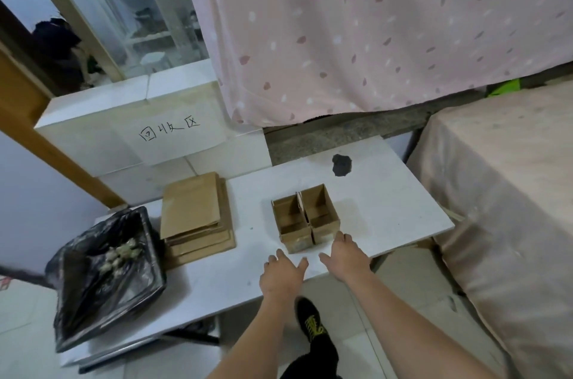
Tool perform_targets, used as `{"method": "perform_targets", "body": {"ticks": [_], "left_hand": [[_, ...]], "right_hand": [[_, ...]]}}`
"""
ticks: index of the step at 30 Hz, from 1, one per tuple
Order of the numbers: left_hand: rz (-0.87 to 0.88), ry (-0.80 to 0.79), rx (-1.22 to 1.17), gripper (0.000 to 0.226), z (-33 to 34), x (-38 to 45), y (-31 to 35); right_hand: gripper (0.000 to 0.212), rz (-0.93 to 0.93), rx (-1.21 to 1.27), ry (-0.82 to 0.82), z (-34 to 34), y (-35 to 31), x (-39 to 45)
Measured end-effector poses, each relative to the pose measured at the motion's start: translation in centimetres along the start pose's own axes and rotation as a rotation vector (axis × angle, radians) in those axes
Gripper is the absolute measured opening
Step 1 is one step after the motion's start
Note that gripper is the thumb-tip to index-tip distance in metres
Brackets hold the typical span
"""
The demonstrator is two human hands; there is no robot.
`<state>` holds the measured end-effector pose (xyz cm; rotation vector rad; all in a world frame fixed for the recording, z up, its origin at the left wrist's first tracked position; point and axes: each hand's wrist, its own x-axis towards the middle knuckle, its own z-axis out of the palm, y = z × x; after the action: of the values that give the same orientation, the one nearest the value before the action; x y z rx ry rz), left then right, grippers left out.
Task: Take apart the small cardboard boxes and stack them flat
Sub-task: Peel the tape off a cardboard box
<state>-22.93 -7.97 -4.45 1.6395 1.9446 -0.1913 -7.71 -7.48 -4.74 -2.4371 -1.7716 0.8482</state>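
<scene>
A: Cardboard, brown: two small open boxes (pixel 305 217) sit side by side, touching, mid-frame on the white table (pixel 387 208), tops open, w/ flaps standing up between them.

B: Hands?

A: Both just below the boxes in frame. Left hand (pixel 283 274) is over the table near its front edge, fingers spread and relaxed, gripping nothing. Right hand (pixel 344 254) is likewise loose and holds nothing; its fingertips reach the near right corner of the right-hand box. Contact or not, can't tell.

B: Flat ones?

A: Stack of flattened cardboard (pixel 198 217) lies left of centre on the same table, well apart from the boxes.

B: Anything else?

A: Bin w/ black bag (pixel 105 273) at lower left, beside the stack. Paper sign w/ handwriting (pixel 172 136) on the white block, upper left. Pink spotted curtain (pixel 372 21) across the top. Dark blot (pixel 341 164) on the table above the boxes.
</scene>
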Motion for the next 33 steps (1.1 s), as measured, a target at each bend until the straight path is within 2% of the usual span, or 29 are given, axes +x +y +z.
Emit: {"method": "perform_targets", "body": {"ticks": [5,9,12,16,22,28,33], "left_hand": [[-0.145,0.091,-0.416,0.1,1.2,4.0,2.0],[-0.282,0.115,-0.65,0.107,3.2,6.7,2.9],[-0.347,0.13,-0.727,0.107,4.5,8.6,3.5],[-0.373,0.189,-0.836,0.095,5.4,10.2,4.1],[-0.354,0.276,-0.892,0.108,5.2,11.6,5.5],[-0.292,0.404,-0.929,0.108,4.9,13.4,7.9],[-0.279,0.459,-0.917,0.111,4.3,15.1,9.5]], "right_hand": [[0.108,0.056,0.086,0.084,0.0,-0.6,5.0],[0.118,0.07,0.108,0.054,0.9,-1.1,8.4],[0.122,0.055,0.105,0.012,1.3,-0.8,10.6],[0.121,0.021,0.102,0.023,1.6,-0.1,11.7],[0.11,0.001,0.109,0.097,0.9,0.5,12.9],[0.104,0.099,0.157,0.132,-0.2,-0.1,15.2],[0.103,0.103,0.17,0.156,-0.7,-0.4,17.4]]}}
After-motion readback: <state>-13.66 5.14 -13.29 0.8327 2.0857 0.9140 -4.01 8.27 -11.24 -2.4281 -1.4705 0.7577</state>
